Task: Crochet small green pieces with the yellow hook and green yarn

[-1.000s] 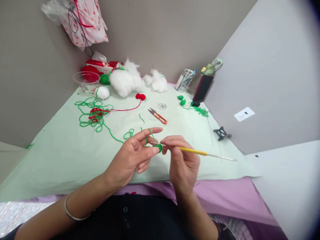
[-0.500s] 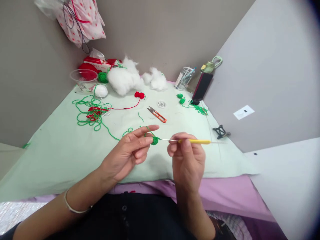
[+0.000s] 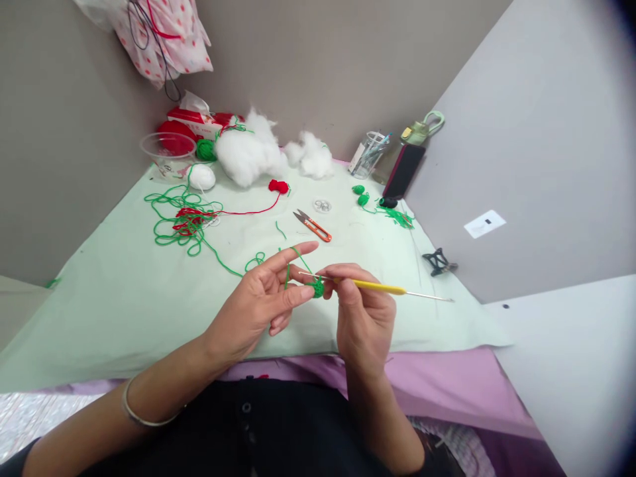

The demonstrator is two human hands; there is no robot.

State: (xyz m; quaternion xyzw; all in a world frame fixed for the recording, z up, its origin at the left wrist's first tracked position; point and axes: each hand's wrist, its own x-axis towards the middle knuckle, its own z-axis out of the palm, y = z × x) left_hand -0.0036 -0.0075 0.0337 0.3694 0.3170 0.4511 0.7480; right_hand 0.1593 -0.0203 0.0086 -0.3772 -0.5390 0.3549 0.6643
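Observation:
My left hand (image 3: 263, 297) pinches a small green crocheted piece (image 3: 318, 287) between thumb and fingers. Green yarn (image 3: 301, 260) runs over its raised index finger. In my right hand (image 3: 365, 315) is a crochet hook with a yellow handle (image 3: 380, 287), gripped by thumb and fingers. The hook's metal tip points left and lies across the top of the green piece. Its other thin metal end sticks out to the right. From my left hand the yarn trails back to a loose green tangle (image 3: 171, 222).
Orange snips (image 3: 314, 226) and a small round clear container (image 3: 322, 206) lie beyond my hands. Farther back are white stuffing (image 3: 248, 154), a red crocheted piece (image 3: 279, 187), a plastic cup (image 3: 169, 165) and a phone (image 3: 405, 172). Small green pieces (image 3: 363, 199) sit at the right.
My right hand has moved left, and the hook now reaches past the green piece instead of ending at its right edge. The green piece has shifted slightly right and down.

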